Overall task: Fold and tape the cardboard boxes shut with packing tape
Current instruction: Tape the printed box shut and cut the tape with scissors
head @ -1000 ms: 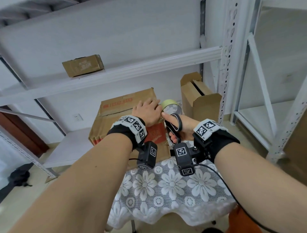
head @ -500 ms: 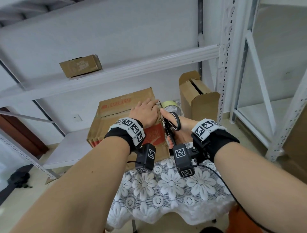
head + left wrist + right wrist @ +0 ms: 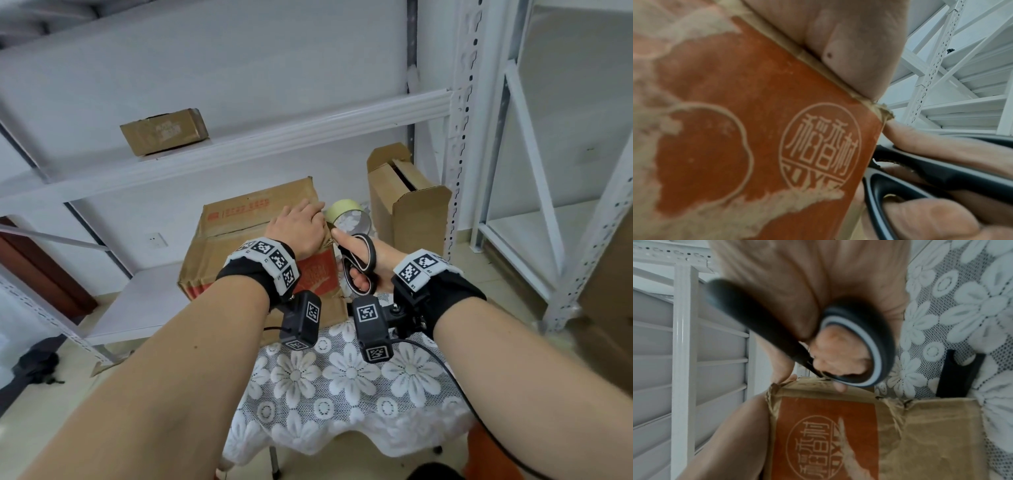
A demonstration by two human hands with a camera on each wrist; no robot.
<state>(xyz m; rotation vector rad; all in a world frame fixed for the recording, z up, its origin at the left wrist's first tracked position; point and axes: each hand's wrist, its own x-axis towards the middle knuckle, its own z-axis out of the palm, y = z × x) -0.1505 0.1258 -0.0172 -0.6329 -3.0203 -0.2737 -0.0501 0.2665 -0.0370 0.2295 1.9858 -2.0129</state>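
Observation:
A worn brown cardboard box (image 3: 239,233) with a red printed panel (image 3: 748,129) stands on the lace-covered table. My left hand (image 3: 301,226) lies flat on its top right corner, fingers stretched over the edge. My right hand (image 3: 359,260) grips black scissors (image 3: 359,263) beside that corner, thumb and fingers through the handles (image 3: 849,344), thumb tip touching the box edge. The blades are hidden. A roll of yellowish packing tape (image 3: 346,214) sits just behind the hands.
A second brown box (image 3: 407,202) stands open-topped at the back right. A small box (image 3: 164,132) rests on the white metal shelf (image 3: 239,147). White rack uprights (image 3: 462,137) rise on the right. The table's white flowered cloth (image 3: 342,394) hangs toward me.
Both hands have shifted slightly up and back along the box's right corner. The left hand has flattened further over the top edge; the scissors stay in the right hand.

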